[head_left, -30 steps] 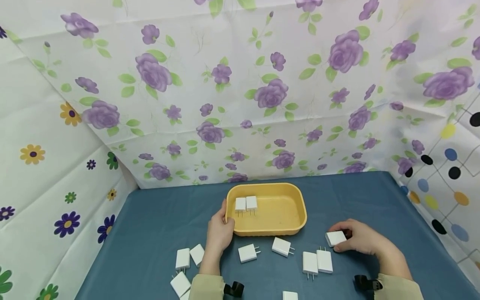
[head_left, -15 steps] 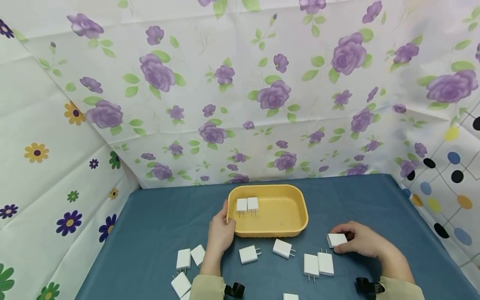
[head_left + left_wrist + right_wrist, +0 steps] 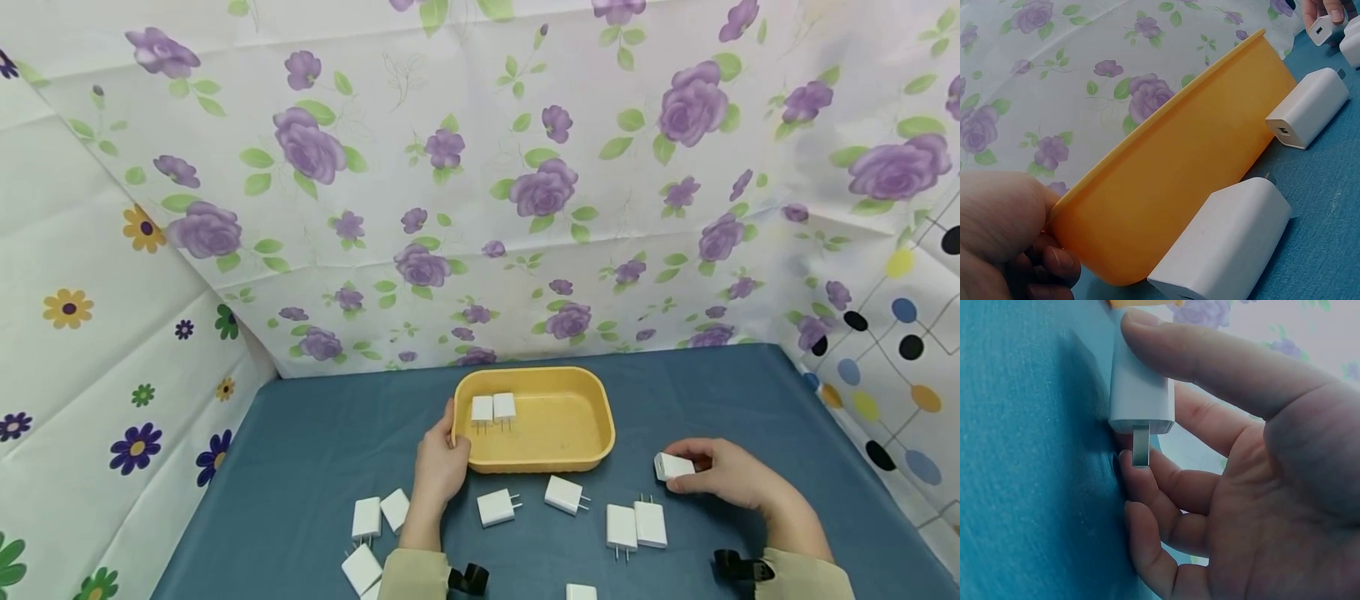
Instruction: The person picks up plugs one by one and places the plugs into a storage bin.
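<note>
Right hand (image 3: 723, 473) pinches one white charger (image 3: 673, 467) between thumb and fingers; the piece is to the right of the yellow tray (image 3: 562, 442), apart from it, and appears just clear of the blue cloth (image 3: 322, 442). Prongs (image 3: 1140, 445) point back toward the palm. Left hand (image 3: 441, 465) grasps the tray's left rim. Inside the tray, a charger pair (image 3: 504, 406) sits side by side at the left, prongs toward the near wall. Technique, as judged: gripping the body rather than the metal looks sound; fingers should avoid loading the prongs. Any carry to the tray wants height enough to clear the rim, plus a wrist turn if prongs are to match those inside. A loose pair (image 3: 621, 527) lies near the right hand, so a low sweep risks knocking it. Left grip: steady, light; hard squeezing may shift the tray.
</note>
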Motion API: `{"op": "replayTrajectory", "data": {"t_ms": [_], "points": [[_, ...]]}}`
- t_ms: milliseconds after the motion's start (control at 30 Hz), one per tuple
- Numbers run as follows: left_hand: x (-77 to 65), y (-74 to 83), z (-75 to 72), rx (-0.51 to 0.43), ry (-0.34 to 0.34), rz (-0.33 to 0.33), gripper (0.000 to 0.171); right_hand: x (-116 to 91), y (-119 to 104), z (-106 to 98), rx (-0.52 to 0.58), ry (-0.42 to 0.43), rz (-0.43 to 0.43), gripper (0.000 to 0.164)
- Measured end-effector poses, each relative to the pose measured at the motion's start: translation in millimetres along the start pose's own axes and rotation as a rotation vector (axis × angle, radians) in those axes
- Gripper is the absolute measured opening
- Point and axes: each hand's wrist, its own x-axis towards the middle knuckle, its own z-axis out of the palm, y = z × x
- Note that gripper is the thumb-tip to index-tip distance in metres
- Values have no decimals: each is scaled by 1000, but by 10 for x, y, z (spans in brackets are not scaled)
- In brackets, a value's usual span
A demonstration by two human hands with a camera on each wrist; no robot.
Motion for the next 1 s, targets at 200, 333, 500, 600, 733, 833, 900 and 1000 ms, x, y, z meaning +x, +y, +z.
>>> {"op": "replayTrajectory", "data": {"t_ms": [200, 333, 500, 600, 733, 833, 900, 1000], "points": [[-11, -13, -5, -2, -5, -7, 67, 18, -15, 6, -2, 20, 22, 52], [-7, -15, -2, -6, -6, 8, 66, 47, -23, 25, -21, 53, 96, 57], [4, -22, 5, -14, -12, 6, 65, 62, -14, 44, -23, 88, 176, 66], [5, -21, 9, -15, -10, 2, 65, 77, -21, 40, -34, 91, 196, 77], [9, -15, 6, -13, -6, 5, 65, 94, -47, 43, -46, 97, 204, 79], [13, -16, 5, -9, -5, 5, 66, 98, -61, 50, -30, 102, 201, 72], [12, -18, 5, -8, -3, 6, 66, 103, -63, 51, -27, 110, 197, 73], [13, -24, 0, -8, 0, 12, 66, 107, -70, 43, -33, 128, 188, 76]]}}
